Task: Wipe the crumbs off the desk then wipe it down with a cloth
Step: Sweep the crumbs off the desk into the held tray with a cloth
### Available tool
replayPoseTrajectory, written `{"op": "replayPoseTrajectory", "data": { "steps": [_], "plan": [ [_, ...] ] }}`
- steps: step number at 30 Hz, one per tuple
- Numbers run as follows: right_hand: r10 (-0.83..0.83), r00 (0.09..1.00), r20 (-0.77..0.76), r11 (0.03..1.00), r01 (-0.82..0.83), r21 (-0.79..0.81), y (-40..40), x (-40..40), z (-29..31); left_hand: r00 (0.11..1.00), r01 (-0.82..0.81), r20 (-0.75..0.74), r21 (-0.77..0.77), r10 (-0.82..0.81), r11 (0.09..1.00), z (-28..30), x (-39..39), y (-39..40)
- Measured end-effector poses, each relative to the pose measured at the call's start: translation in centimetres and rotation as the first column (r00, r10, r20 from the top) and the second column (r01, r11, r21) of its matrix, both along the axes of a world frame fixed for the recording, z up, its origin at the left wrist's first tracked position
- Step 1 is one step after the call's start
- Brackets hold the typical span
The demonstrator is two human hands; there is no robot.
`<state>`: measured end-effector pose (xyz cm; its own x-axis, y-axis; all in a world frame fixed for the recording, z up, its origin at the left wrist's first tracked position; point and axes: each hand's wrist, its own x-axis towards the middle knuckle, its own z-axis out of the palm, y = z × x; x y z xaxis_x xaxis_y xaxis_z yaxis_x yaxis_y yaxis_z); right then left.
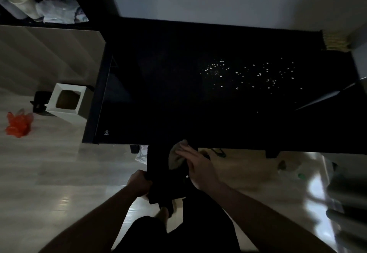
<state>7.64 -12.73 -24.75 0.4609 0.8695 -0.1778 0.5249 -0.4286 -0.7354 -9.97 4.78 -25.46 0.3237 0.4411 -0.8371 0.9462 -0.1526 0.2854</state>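
Observation:
A black desk fills the middle of the view. Pale crumbs lie scattered over its right half. My right hand holds a grey cloth just off the desk's near edge, fingers laid over it. My left hand grips the left edge of a flat black object, held below the desk edge under the cloth. What that black object is cannot be made out in the dim light.
A white square bin stands on the floor left of the desk, an orange bag beyond it. A shelf at top left carries a white roll. Small litter lies on the floor under the right side.

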Motion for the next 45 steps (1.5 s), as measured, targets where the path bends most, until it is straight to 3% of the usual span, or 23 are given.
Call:
{"op": "replayPoseTrajectory", "data": {
  "steps": [4,9,13,17,20,25,32,35,37,41,45],
  "plan": [
    [-0.28,0.956,-0.086,0.954,0.287,0.084,-1.3,4.7,3.4,1.0,-0.018,0.007,-0.002,0.018,1.0,0.1,0.8,-0.7],
    [-0.592,0.8,0.096,0.806,0.586,0.09,-5.5,16.6,4.0,0.999,-0.024,-0.031,-0.005,0.023,1.0,-0.6,2.0,-1.9],
    [-0.701,0.677,0.224,0.693,0.721,-0.008,-9.6,25.3,2.0,0.997,-0.03,-0.072,-0.008,0.029,1.0,-0.5,3.4,-3.7],
    [-0.602,0.748,0.281,0.735,0.656,-0.171,-10.7,27.8,-0.5,0.991,-0.078,-0.11,-0.009,0.077,0.997,0.2,5.1,-5.6],
    [-0.517,0.802,0.301,0.794,0.58,-0.182,-9.0,25.4,-1.6,0.981,-0.147,-0.129,-0.018,0.144,0.989,0.2,6.0,-6.7],
    [-0.235,0.956,0.178,0.963,0.254,-0.094,-6.0,18.6,-0.8,0.957,-0.244,-0.164,-0.023,0.237,0.969,-0.2,6.6,-8.1],
    [0.101,0.987,-0.126,0.995,-0.099,0.024,-4.2,10.4,0.7,0.938,-0.321,-0.139,0.006,0.318,0.947,1.1,8.9,-9.8],
    [0.05,0.949,-0.311,0.999,-0.048,0.013,-3.2,10.0,2.2,0.939,-0.32,-0.133,-0.008,0.316,0.947,1.1,9.2,-10.1],
    [-0.016,0.934,-0.356,0.999,0.03,0.034,-2.6,12.1,2.8,0.939,-0.325,-0.13,-0.029,0.319,0.945,1.0,9.2,-10.0],
    [-0.149,0.975,-0.165,0.97,0.176,0.167,-0.9,20.1,3.2,0.95,-0.302,-0.098,-0.039,0.297,0.953,1.4,9.6,-9.8],
    [-0.288,0.956,0.05,0.955,0.283,0.094,2.8,29.4,2.8,0.957,-0.279,-0.099,-0.034,0.274,0.96,1.0,9.6,-9.4]
  ]
}}
